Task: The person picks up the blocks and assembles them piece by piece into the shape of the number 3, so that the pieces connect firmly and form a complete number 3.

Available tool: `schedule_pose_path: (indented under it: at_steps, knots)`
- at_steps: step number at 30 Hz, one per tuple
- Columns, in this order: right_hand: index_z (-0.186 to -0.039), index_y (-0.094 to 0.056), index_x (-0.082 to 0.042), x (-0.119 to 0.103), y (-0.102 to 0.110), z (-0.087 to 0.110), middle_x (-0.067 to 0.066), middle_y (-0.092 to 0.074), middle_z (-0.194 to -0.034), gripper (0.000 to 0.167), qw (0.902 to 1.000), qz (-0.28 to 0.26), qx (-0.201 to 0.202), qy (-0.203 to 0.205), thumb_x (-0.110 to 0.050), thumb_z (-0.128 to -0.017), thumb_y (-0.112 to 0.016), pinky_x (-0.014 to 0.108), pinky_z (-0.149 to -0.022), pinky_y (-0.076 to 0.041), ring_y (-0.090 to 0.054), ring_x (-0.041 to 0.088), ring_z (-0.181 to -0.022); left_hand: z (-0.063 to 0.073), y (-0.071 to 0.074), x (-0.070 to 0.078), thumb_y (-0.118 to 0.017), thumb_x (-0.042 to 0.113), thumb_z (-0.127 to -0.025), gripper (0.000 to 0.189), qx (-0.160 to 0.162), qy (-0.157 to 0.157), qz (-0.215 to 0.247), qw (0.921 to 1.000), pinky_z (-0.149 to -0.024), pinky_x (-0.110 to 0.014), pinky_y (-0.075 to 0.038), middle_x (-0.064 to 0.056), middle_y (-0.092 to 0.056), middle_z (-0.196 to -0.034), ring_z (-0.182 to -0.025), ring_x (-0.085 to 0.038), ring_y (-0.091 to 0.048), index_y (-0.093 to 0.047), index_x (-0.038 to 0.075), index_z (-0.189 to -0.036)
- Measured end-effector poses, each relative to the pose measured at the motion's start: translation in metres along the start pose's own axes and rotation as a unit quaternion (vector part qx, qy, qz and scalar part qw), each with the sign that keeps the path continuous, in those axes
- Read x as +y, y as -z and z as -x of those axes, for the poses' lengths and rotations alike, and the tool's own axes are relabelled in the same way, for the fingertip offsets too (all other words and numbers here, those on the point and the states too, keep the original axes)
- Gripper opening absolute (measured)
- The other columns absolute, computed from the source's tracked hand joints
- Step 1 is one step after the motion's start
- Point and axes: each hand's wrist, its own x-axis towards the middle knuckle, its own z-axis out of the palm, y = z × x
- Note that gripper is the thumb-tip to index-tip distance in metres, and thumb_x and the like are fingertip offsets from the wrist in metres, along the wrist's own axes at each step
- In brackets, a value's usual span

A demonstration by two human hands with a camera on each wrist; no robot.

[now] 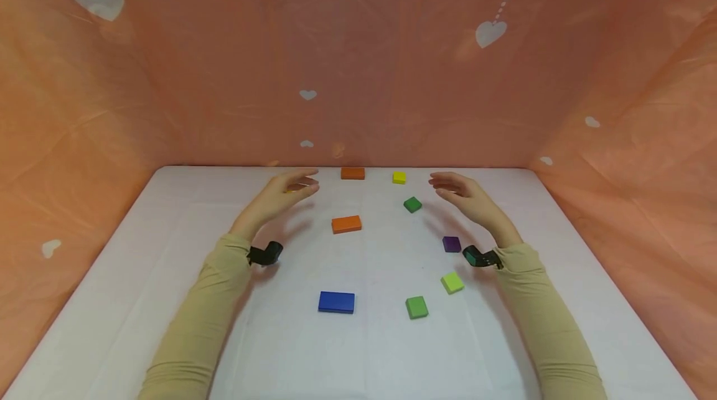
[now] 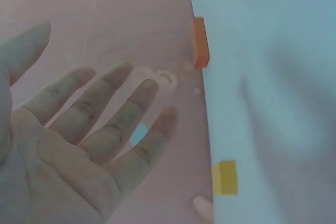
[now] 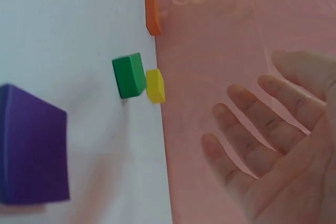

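Note:
My left hand (image 1: 278, 196) hovers over the far left of the white table, fingers extended and holding nothing. Partly hidden behind it is a yellow-orange block (image 2: 224, 178). My right hand (image 1: 472, 201) is held up on the far right, its fingers loosely extended with nothing in them. Nearest to it lie a dark green block (image 1: 412, 204), a yellow block (image 1: 399, 177) and a purple block (image 1: 451, 244). Between the hands, one orange block (image 1: 353, 173) sits by the far edge and another orange block (image 1: 346, 224) lies closer.
Toward the front lie a blue rectangular block (image 1: 337, 302), a green square block (image 1: 417, 307) and a lime block (image 1: 452, 283). An orange-pink curtain (image 1: 358, 64) with white hearts surrounds the back and sides of the table (image 1: 291, 356).

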Motion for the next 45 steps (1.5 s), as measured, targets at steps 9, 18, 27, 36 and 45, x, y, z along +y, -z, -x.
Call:
schedule_pose_path:
  at_steps: [9,18,27,36,45]
  knots:
    - [-0.137,-0.045,0.003,-0.001,-0.008,-0.006,0.024,-0.045,-0.138,0.042,0.9991,-0.012,-0.030,-0.028,-0.010,-0.098,-0.054,0.047,-0.103,-0.034,-0.043,0.038,-0.127,-0.011,-0.018,-0.015,-0.061,0.030,-0.095,0.055,-0.056,0.044,0.050,0.9962,-0.092,-0.049,-0.046,-0.016,-0.056,-0.128,-0.115,-0.034,-0.054,-0.044,0.007,-0.142]
    - [-0.139,-0.043,0.002,0.004,-0.010,-0.014,0.023,-0.042,-0.141,0.044,0.9960,0.009,-0.058,-0.068,-0.013,-0.099,-0.054,0.050,-0.105,-0.031,-0.042,0.037,-0.128,-0.016,-0.030,-0.022,-0.061,0.025,-0.095,0.056,-0.090,0.090,0.064,0.9898,-0.091,-0.044,-0.047,-0.017,-0.053,-0.130,-0.115,-0.035,-0.054,-0.042,0.004,-0.142]
    - [-0.140,-0.043,0.001,0.004,-0.010,-0.024,0.024,-0.043,-0.140,0.045,0.9937,0.008,-0.073,-0.085,-0.013,-0.098,-0.054,0.052,-0.104,-0.032,-0.042,0.036,-0.129,-0.023,-0.037,-0.021,-0.065,0.026,-0.092,0.059,-0.110,0.079,0.044,0.9898,-0.089,-0.042,-0.049,-0.018,-0.055,-0.128,-0.112,-0.033,-0.056,-0.043,0.002,-0.141]
    - [-0.139,-0.041,0.006,0.011,-0.016,-0.027,0.027,-0.043,-0.138,0.050,0.9905,-0.009,-0.102,-0.091,-0.010,-0.095,-0.059,0.052,-0.104,-0.031,-0.039,0.041,-0.129,-0.025,-0.048,-0.024,-0.074,0.018,-0.085,0.062,-0.121,0.072,0.014,0.9899,-0.099,-0.043,-0.040,-0.019,-0.057,-0.126,-0.116,-0.031,-0.054,-0.048,-0.001,-0.138]
    - [-0.136,-0.042,0.010,0.018,-0.021,-0.033,0.031,-0.045,-0.133,0.060,0.9902,0.008,-0.119,-0.073,0.003,-0.084,-0.070,0.053,-0.103,-0.032,-0.042,0.044,-0.125,-0.024,-0.054,-0.024,-0.079,0.013,-0.080,0.062,-0.115,0.088,0.004,0.9894,-0.094,-0.038,-0.044,-0.017,-0.060,-0.121,-0.105,-0.027,-0.056,-0.052,-0.001,-0.134]
